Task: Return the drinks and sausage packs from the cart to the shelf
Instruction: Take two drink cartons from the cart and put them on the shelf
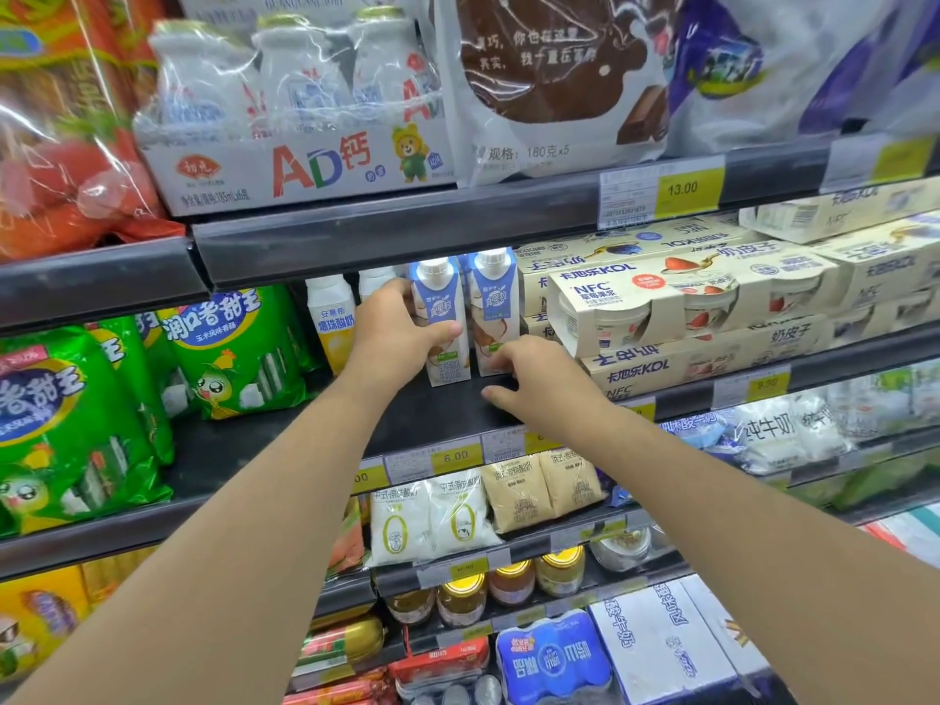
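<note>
Two blue-and-white drink cartons with white caps stand side by side on the dark middle shelf (437, 414). My left hand (399, 330) is wrapped around the left carton (438, 302), thumb across its front. The right carton (492, 297) stands upright just beside it. My right hand (529, 371) rests at that carton's base with fingers spread, touching its lower edge and the shelf. Green sausage packs (229, 348) lean on the same shelf level to the left. The cart is out of view.
Cream yogurt multipacks (686, 302) are stacked right of the cartons. A yellow-labelled bottle (330, 323) stands behind on the left. An AD drink pack (305, 119) sits on the shelf above. Pouches, jars and bottle packs fill the lower shelves.
</note>
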